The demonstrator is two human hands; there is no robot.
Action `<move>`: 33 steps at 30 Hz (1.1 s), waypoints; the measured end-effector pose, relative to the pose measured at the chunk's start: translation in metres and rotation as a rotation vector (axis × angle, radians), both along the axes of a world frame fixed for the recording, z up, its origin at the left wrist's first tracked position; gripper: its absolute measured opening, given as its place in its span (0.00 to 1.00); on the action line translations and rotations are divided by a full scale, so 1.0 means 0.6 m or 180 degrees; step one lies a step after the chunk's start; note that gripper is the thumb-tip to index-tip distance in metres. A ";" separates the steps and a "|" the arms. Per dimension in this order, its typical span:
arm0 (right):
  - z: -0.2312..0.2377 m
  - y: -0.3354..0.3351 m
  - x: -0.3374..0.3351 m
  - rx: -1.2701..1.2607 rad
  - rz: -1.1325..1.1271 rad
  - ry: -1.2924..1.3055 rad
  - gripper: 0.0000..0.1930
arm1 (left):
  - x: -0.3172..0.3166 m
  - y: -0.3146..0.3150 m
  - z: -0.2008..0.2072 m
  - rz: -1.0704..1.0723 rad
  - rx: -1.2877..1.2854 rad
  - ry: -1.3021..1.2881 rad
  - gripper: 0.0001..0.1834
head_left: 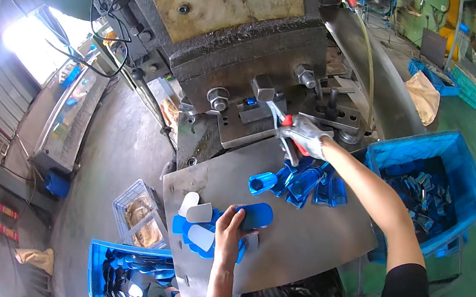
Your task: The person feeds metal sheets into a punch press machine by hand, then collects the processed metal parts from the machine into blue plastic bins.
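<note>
In my bare left hand (229, 230) is a flat blue blank with rounded ends (258, 216), pinched above the metal table plate (311, 236). Next to that hand lies a loose pile of flat blanks (200, 236), some blue and some grey-white. My gloved right hand (309, 136) is closed around red-handled pliers (288, 121), whose jaws reach toward the press die (257, 111). A small bright blue piece (251, 101) sits in the die. Below my right forearm, shaped blue metal pieces (306, 184) lie heaped on the plate.
The press ram (231, 2) rises over the die. A blue crate (475, 201) of shaped pieces stands right; another blue crate (95, 269) of blanks stands lower left. Near it is a smaller pale crate (126, 208). A metal chute (377, 71) slopes behind my right arm.
</note>
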State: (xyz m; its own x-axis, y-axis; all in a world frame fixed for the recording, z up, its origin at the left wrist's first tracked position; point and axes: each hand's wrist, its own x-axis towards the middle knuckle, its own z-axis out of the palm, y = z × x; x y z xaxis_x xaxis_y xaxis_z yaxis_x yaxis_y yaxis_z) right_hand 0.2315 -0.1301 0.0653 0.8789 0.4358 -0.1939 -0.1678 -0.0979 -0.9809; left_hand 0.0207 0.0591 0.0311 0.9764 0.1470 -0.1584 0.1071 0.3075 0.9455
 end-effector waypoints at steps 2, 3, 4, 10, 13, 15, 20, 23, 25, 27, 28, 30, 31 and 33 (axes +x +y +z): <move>0.006 0.020 -0.003 -0.0119 0.0005 -0.0113 0.08 | -0.001 0.004 -0.002 -0.0044 -0.0068 0.0058 0.13; 0.009 0.014 -0.006 -0.0134 -0.0001 -0.0088 0.08 | 0.001 0.006 -0.003 -0.0050 -0.0083 0.0083 0.13; 0.011 0.002 -0.009 -0.0030 0.0048 0.0090 0.08 | 0.005 0.006 -0.004 -0.0037 -0.0195 -0.0021 0.14; 0.051 -0.097 -0.152 -0.0492 0.0084 0.0020 0.15 | 0.014 0.027 -0.016 0.0068 -0.0520 -0.0142 0.22; 0.039 -0.125 -0.203 -0.1724 0.0545 -0.0166 0.18 | 0.024 0.037 -0.041 -0.0149 -0.0005 -0.0343 0.23; 0.029 -0.133 -0.247 -0.2244 0.0714 -0.0871 0.18 | 0.023 0.024 -0.021 -0.0029 -0.1083 -0.0047 0.26; 0.062 -0.106 -0.313 -0.3179 0.1652 -0.1700 0.22 | 0.019 0.007 0.000 -0.0128 -0.0994 -0.0013 0.28; 0.061 -0.105 -0.312 -0.3166 0.1665 -0.1571 0.22 | 0.020 0.006 0.009 -0.0101 -0.1008 -0.0082 0.28; 0.067 -0.109 -0.288 -0.3103 0.1467 -0.1611 0.22 | 0.007 0.011 0.023 0.0188 0.0097 -0.0392 0.26; 0.073 -0.120 -0.253 -0.2969 0.1038 -0.1972 0.18 | -0.001 0.037 0.000 0.0010 0.1437 -0.0792 0.28; 0.082 -0.114 -0.226 -0.2847 0.0825 -0.1840 0.16 | -0.010 0.045 0.002 -0.0169 0.2742 -0.0866 0.30; 0.102 -0.099 -0.164 -0.2671 0.0681 -0.1078 0.17 | -0.027 0.047 0.002 -0.0364 0.4049 -0.0970 0.33; 0.057 -0.111 -0.123 -0.2816 0.0461 -0.2240 0.17 | -0.037 0.040 0.000 -0.0567 0.4333 -0.0762 0.34; 0.041 -0.088 -0.061 -0.2676 0.0397 -0.2105 0.15 | -0.044 0.045 -0.009 -0.0744 0.4642 -0.0545 0.35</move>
State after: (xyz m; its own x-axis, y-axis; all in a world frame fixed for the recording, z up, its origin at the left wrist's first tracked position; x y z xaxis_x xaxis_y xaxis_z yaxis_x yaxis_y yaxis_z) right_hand 0.1948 -0.1830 0.0902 0.8779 0.4782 0.0245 0.4290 -0.7628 -0.4839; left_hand -0.0057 0.0861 0.0257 0.9908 -0.0877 0.1033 -0.1224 -0.9067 0.4036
